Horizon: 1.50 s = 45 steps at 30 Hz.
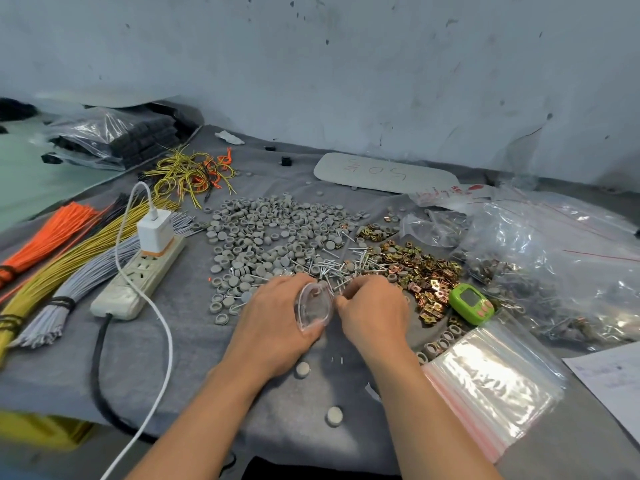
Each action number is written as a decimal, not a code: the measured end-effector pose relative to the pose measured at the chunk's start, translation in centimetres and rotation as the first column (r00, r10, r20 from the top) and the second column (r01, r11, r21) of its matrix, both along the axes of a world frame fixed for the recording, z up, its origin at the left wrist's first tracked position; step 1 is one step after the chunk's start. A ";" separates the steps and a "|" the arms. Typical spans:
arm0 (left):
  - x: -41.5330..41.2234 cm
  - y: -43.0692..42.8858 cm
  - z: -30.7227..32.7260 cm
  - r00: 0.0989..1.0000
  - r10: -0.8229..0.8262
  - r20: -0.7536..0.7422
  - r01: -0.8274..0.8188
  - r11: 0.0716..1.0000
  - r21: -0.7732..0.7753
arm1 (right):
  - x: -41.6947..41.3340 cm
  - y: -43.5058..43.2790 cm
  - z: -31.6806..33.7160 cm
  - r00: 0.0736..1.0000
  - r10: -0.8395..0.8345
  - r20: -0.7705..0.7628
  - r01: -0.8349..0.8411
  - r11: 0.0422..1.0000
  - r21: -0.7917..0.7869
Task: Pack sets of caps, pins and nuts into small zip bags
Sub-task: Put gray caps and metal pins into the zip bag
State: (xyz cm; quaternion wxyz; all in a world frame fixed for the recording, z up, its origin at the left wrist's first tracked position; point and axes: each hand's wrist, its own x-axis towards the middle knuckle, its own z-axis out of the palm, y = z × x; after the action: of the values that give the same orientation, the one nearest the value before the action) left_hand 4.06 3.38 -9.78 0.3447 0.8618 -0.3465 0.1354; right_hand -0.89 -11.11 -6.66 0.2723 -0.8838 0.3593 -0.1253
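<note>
Two hands are seen over the grey-clothed surface. One small clear zip bag is gripped by the L hand, fingers curled round it so the mouth is kept spread into an oval. The mouth is turned up and toward the R hand. The oval's long axis is run near-to-far, away from the person. The R hand is set just beside the bag mouth, fingers bunched narrow w/ tips at the edge of the pin pile. Whether a pin is pinched cannot be told.

Three piles are laid beyond the hands. Grey caps are at L, too many to count. Pins are in the middle, crossed in all directions. Brass-coloured nuts are at R.

Two stray caps are left btwn the forearms. One green gadget is set at the nuts' near edge. One stack of empty zip bags is laid just R of the R forearm.

At L, one power strip is seen w/ one white charger plugged in. Three wire bundles are laid beside it: orange, yellow, grey.
</note>
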 end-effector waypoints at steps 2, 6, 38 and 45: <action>-0.1 0.0 0.0 1.000 -0.003 0.012 0.003 1.000 0.001 | 0.1 0.2 -0.2 0.998 0.023 -0.065 -0.026 0.998 -0.048; -0.2 0.0 0.2 1.000 -0.003 0.010 0.003 1.000 0.008 | -0.1 0.1 0.2 0.994 0.033 -0.109 -0.046 0.991 -0.124; 0.2 0.2 -0.3 0.998 -0.003 -0.060 0.002 1.000 -0.005 | 0.1 3.4 -0.2 0.914 0.397 0.080 -0.397 0.918 -0.023; 0.2 0.0 -0.1 1.000 -0.014 -0.018 0.014 1.000 0.017 | -1.3 0.2 1.0 0.935 0.279 0.218 -0.309 0.944 0.120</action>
State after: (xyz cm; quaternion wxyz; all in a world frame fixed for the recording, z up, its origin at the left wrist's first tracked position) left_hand 4.27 3.38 -9.91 0.3412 0.8635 -0.3507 0.1224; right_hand -2.23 -10.92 -5.70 0.3889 -0.8874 0.2025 -0.1425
